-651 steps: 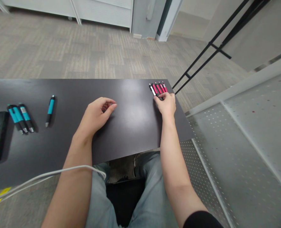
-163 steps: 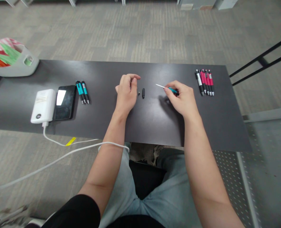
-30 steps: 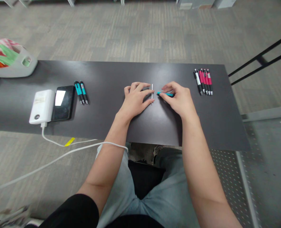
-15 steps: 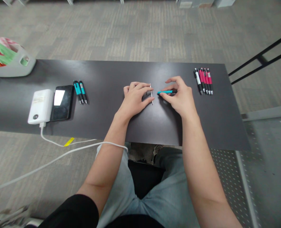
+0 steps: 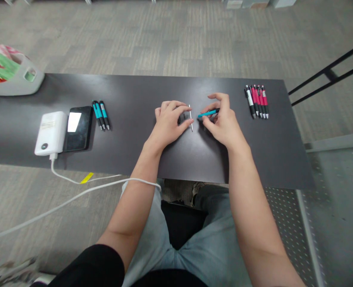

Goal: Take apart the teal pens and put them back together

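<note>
My left hand (image 5: 171, 122) is palm down over the dark table (image 5: 131, 147), its thumb and index fingertips on a thin silver pen refill (image 5: 191, 124). Under that palm a small dark part shows, too hidden to name. Just right of the refill, my right hand (image 5: 224, 121) pinches a blue and black pen barrel (image 5: 210, 113) between thumb and fingers, its blue end towards the refill without touching it. The index finger of this hand is raised and bent.
Several pink and white pens (image 5: 257, 101) lie at the right. Blue pens (image 5: 100, 115), a black phone (image 5: 77, 129) and a white power bank (image 5: 51, 133) lie at the left. A white cable (image 5: 89, 191) crosses my left forearm. A white container (image 5: 18, 81) sits at the far left.
My right hand has tilted slightly, lifting the black end of the blue pen barrel, and its index finger is higher. My left hand stays almost still at the refill.
</note>
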`<state>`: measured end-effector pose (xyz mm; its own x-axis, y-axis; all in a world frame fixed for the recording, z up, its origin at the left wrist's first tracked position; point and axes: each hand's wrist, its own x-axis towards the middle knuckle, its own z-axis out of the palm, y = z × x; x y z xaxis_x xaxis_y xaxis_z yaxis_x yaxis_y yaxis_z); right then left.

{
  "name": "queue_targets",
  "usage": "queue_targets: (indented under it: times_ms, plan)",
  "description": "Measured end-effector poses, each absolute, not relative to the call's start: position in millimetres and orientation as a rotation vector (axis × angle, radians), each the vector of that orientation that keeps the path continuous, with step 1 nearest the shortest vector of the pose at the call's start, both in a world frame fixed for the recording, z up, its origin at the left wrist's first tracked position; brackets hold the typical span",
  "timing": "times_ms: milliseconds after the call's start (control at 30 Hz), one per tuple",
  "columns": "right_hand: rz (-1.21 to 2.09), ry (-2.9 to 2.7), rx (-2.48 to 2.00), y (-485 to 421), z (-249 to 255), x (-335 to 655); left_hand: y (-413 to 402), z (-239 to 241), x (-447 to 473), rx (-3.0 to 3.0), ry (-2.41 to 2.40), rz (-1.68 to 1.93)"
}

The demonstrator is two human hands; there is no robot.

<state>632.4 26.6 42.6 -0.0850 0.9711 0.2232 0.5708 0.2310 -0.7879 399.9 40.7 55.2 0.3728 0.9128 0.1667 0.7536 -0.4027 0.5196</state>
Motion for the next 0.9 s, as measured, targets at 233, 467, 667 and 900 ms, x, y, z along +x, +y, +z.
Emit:
queue_targets:
  times_ms: [233,467,667,900]
  plan:
    - [0.558,-1.753,-1.338,29.4,41.3,632.2,44.7,55.8,396.3,2.136,1.654,0.781]
    - [0.575,-1.924,-1.395,32.0,41.3,633.2,49.7,53.0,389.6,2.059,1.73,0.867]
    - [0.571,-1.981,-1.465,29.3,44.3,631.3,50.3,52.0,388.3,2.091,1.719,0.833]
    - [0.565,-2.025,-1.466,31.7,39.4,635.0,51.1,50.4,387.0,2.089,1.704,0.781]
